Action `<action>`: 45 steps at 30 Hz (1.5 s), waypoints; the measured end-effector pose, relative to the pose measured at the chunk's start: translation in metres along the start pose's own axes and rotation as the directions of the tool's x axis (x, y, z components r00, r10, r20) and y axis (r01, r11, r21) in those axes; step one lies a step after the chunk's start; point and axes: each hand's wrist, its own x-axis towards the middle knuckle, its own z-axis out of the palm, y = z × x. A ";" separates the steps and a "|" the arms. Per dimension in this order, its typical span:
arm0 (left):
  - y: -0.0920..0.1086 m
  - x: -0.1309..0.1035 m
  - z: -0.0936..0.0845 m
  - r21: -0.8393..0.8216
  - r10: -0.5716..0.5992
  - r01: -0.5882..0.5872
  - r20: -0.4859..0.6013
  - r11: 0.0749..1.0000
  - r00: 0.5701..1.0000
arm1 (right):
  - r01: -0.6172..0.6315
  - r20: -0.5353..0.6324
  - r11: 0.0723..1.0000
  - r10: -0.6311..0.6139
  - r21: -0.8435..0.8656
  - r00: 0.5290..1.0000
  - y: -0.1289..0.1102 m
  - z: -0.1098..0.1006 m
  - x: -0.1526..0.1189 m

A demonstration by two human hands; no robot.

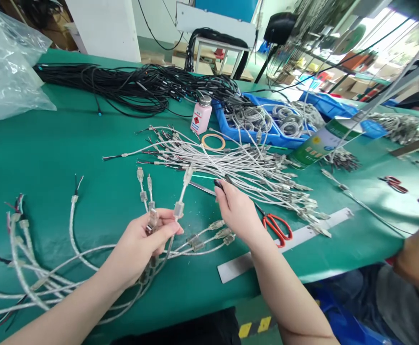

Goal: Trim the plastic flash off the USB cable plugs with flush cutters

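The left hand [153,237] pinches a white braided cable with a clear-moulded metal USB plug [183,191] between thumb and fingers, above the green table surface [97,139]; the plug points away from the body. Further plugs of the same type surround these fingers. The right hand [240,211] is curled around a small black object [219,184], mostly hidden by the grip. Beside the right wrist, red-handled scissors [279,230] overlap a flat, pale strip [236,268]. Beyond, a bundle of white cables [216,160] lies near a pink bottle with a metallic cap [201,116] and blue plastic bins [227,127].
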 end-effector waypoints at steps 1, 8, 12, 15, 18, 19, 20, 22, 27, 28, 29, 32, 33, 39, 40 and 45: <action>0.000 0.000 0.000 -0.016 0.001 -0.001 -0.007 1.000 1.000 | -0.031 -0.016 0.997 0.030 -0.071 0.999 0.007 0.002 0.005; 0.002 0.002 0.001 -0.095 -0.009 0.006 -0.024 0.995 1.000 | -0.069 -0.038 0.975 0.062 -0.210 0.997 0.038 0.017 0.023; 0.004 0.002 -0.001 -0.138 -0.023 0.021 -0.010 0.990 1.000 | -0.038 -0.134 0.986 0.016 -0.160 0.991 0.034 0.014 0.023; 0.004 0.003 -0.003 -0.172 -0.019 0.017 -0.009 0.985 1.000 | 0.083 -0.183 0.995 -0.092 -0.057 0.979 0.016 0.006 0.017; 0.003 0.004 -0.006 -0.183 -0.009 0.007 -0.010 0.983 1.000 | 0.234 -0.185 0.970 -0.219 0.064 0.958 -0.009 0.000 0.006; 0.002 0.004 -0.007 -0.186 -0.007 0.005 -0.007 0.983 1.000 | 0.273 -0.186 0.956 -0.250 0.109 0.950 -0.016 -0.001 0.003; 0.002 0.004 -0.008 -0.188 -0.003 0.003 -0.001 0.982 1.000 | 0.302 -0.174 0.942 -0.275 0.148 0.945 -0.022 -0.001 0.002; 0.001 0.003 -0.008 -0.193 0.007 -0.004 0.016 0.981 1.000 | 0.321 -0.131 0.931 -0.301 0.176 0.945 -0.026 0.001 0.004; 0.002 0.004 -0.008 -0.199 0.025 -0.012 0.063 0.980 0.998 | 0.190 -0.117 0.982 -0.189 0.003 0.975 -0.004 0.016 0.033; 0.001 0.004 -0.008 -0.202 0.026 -0.011 0.073 0.979 0.997 | 0.157 -0.109 0.987 -0.160 -0.029 0.981 0.002 0.019 0.041; 0.001 0.004 -0.008 -0.204 0.027 -0.010 0.084 0.979 0.996 | 0.133 -0.088 0.990 -0.138 -0.054 0.987 0.008 0.022 0.047; 0.000 0.005 -0.009 -0.214 0.035 -0.012 0.102 0.977 0.994 | 0.116 0.007 0.990 -0.116 -0.079 0.993 0.019 0.028 0.062; 0.000 0.005 -0.009 -0.219 0.033 -0.010 0.103 0.976 0.994 | 0.121 0.036 0.990 -0.119 -0.076 0.992 0.021 0.030 0.065; 0.004 0.003 -0.009 -0.304 0.001 0.040 0.134 0.952 0.991 | 0.169 0.037 0.986 -0.169 0.000 0.985 0.022 0.028 0.064; 0.005 0.003 -0.009 -0.321 -0.003 0.049 0.141 0.946 0.990 | 0.181 0.015 0.983 -0.182 0.027 0.983 0.022 0.025 0.061; 0.007 0.003 -0.010 -0.374 -0.011 0.064 0.141 0.925 0.990 | 0.257 -0.071 0.926 -0.247 0.276 0.966 0.014 0.007 0.040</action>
